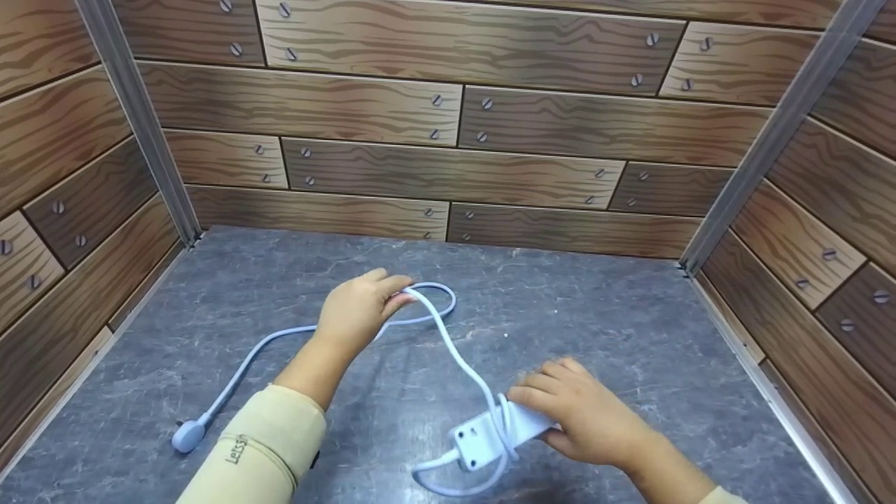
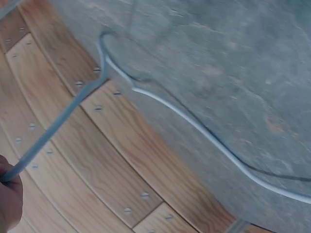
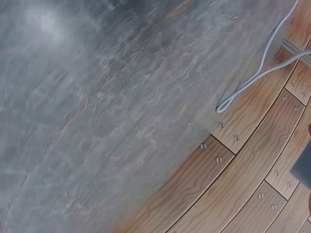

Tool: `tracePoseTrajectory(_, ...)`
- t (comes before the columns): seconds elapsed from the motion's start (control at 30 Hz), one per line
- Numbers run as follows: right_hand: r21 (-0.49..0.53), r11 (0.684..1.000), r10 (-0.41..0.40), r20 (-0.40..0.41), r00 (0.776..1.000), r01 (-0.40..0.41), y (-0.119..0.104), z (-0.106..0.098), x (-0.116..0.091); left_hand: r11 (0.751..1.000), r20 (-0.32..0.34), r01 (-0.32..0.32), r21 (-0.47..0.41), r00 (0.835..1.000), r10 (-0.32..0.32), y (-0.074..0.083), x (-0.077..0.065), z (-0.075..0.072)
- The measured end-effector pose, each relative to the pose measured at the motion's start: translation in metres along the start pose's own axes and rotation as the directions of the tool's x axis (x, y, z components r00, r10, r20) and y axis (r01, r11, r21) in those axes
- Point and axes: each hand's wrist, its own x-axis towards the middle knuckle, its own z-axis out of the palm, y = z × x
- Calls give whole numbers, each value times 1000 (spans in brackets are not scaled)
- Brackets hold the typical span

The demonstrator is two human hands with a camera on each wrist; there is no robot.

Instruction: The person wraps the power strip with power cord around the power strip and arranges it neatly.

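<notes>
A white power strip [image 1: 479, 442] is gripped at its far end by my right hand [image 1: 584, 413], toward the front right. Its cord [image 1: 455, 346] wraps around the strip's body and runs up to my left hand [image 1: 355, 308], which pinches it between thumb and fingers above the tabletop. Beyond that hand the cord makes a loop and trails left to a round plug [image 1: 187, 437] lying on the surface. In the left wrist view the cord [image 2: 58, 121] stretches away from the fingertips. The right wrist view shows only a corner of the strip [image 3: 303, 167].
The grey marbled tabletop [image 1: 602, 308] is enclosed by wood-patterned panels [image 1: 448, 112] at the back and both sides. Metal posts [image 1: 150, 126] stand in the back corners, and a metal edge strip [image 1: 777, 406] runs along the right side.
</notes>
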Motion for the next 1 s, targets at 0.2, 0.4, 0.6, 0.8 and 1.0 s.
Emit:
tracePoseTrajectory(0.2,117,990,91,-45,995,-85,-7,-3,6,999,30,-29,25,999,28,-7,-9,14)
tracePoseTrajectory(0.4,197,978,89,-88,992,-70,-14,-7,15,994,75,5,111,997,-14,-5,-16,26)
tracePoseTrajectory(0.6,263,964,-9,-86,996,32,-28,-6,26,991,93,26,134,995,-39,5,-16,34)
tracePoseTrajectory(0.8,277,960,2,-134,991,35,-39,-12,36,995,210,-14,95,978,-6,13,-23,43)
tracePoseTrajectory(1.0,284,953,148,-147,978,-102,-47,-17,42,999,323,38,3,946,-37,18,-29,52)
